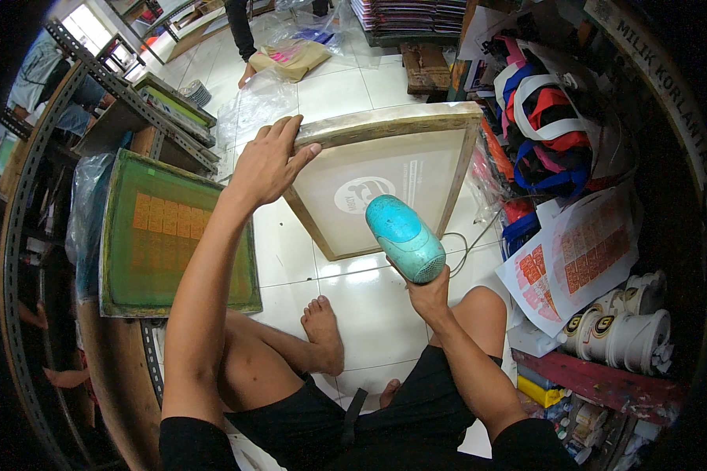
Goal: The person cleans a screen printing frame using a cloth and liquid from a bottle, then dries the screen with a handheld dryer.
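Note:
A wooden-framed silk screen (385,127) with pale mesh stands tilted on the tiled floor in front of me. Its mesh bears a light round emblem (364,194) and faint lines beside it. My left hand (269,163) grips the frame's upper left corner, fingers over the top edge. In my right hand (427,293) is a turquoise hair dryer (401,234), its wide body pointed up toward the mesh and overlapping the screen's lower part. The fingers round its handle are partly hidden by the body. A thin cord (465,255) curves away behind it to the right.
To the left, a green screen (122,275) with orange blocks leans by a perforated metal rack (16,188). On the right are heaped coloured straps (546,118), printed sheets (581,259) and white tubs (624,334). Plastic wrap (259,102) and a person's legs (242,35) are farther back.

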Motion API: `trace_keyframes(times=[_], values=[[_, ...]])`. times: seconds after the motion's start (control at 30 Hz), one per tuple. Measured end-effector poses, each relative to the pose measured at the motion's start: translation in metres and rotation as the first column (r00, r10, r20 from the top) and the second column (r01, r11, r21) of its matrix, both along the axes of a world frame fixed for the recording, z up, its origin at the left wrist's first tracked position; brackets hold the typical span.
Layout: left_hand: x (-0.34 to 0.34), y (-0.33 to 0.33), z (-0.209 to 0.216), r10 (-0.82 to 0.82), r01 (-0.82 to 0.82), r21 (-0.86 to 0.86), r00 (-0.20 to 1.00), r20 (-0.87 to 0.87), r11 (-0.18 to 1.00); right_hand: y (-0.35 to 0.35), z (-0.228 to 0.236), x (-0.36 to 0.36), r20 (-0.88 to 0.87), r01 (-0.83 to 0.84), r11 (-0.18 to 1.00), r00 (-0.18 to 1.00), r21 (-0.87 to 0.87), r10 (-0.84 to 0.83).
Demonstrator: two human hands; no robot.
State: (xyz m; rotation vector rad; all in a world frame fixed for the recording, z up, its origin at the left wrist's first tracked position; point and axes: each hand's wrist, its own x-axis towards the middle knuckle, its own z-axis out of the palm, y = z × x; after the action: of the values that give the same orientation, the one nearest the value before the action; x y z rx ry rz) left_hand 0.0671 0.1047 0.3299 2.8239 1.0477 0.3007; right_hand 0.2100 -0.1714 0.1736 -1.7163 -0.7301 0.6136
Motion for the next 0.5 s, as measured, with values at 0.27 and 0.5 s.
trace_keyframes(times=[0.27, 0.5], values=[[0.001, 0.002, -0.001, -0.024, 0.023, 0.043, 1.000, 0.008, 0.999, 0.000, -0.020, 0.005, -0.046, 0.007, 0.999, 0.999, 0.047, -0.005], [0.002, 0.000, 0.001, -0.006, 0.006, 0.015, 1.000, -0.008, 1.000, 0.002, -0.023, 0.006, 0.047, -0.004, 0.995, 0.999, 0.102, -0.001]])
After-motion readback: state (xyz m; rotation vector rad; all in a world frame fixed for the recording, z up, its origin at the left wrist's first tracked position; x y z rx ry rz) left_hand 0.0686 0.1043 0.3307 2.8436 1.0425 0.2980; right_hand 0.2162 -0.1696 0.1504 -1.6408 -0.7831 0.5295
